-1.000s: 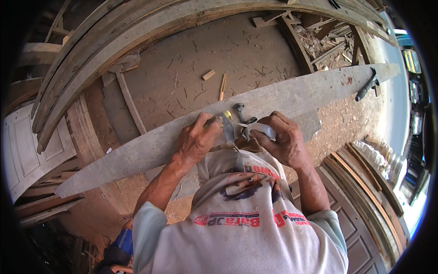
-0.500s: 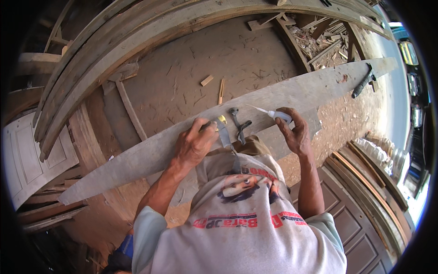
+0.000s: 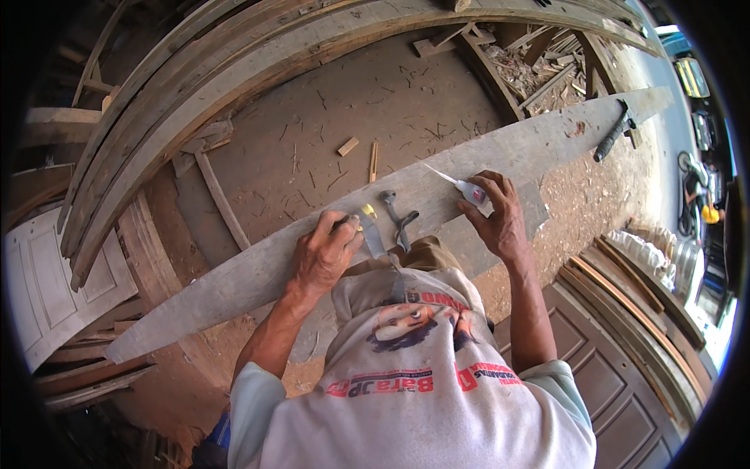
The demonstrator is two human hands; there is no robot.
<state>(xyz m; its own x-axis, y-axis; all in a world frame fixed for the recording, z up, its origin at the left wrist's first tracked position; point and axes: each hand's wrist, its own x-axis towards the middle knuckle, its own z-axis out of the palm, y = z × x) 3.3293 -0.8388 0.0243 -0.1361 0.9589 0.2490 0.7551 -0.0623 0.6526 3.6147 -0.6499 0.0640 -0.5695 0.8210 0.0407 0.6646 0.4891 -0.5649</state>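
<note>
While R hand point(image 3: 502, 220) holds white bottle point(image 3: 470, 191) (can't see inside), L hand point(image 3: 322, 254) curls nr gray strap point(image 3: 374, 239); can't tell if holding.

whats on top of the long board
A dark strap, and a black tool near the right end. The left hand covers part of the board; anything underneath cannot be seen.

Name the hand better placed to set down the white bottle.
Probably the right hand: it holds the white bottle over the board; the left hand is farther off, by the grey strip.
</note>
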